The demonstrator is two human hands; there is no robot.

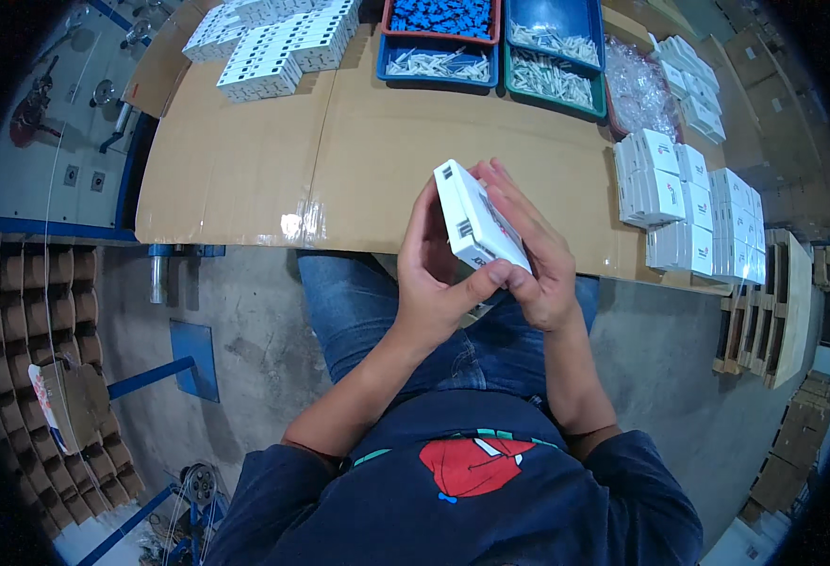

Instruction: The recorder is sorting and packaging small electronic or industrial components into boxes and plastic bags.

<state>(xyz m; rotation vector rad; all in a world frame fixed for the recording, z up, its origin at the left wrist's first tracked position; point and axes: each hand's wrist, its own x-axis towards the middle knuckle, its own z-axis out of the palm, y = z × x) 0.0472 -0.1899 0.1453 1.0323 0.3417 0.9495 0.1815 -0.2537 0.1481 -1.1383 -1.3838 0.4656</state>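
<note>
A small flat white box (472,219) with dark printing is held tilted between my two hands, above the near edge of the table. My left hand (431,274) is wrapped round its left side, the thumb pressed on the near end. On the other side my right hand (544,259) grips it, fingers along the far right face and thumb beside the left thumb. My palms hide part of the box's faces.
Brown cardboard (236,179) covers the table. Stacked white boxes (262,71) stand far left, more white boxes (696,212) at right. Trays hold blue parts (441,17) and white stick-like pieces (549,80); clear plastic bags (639,90) lie beside them. Wooden pallets (764,311) stand right.
</note>
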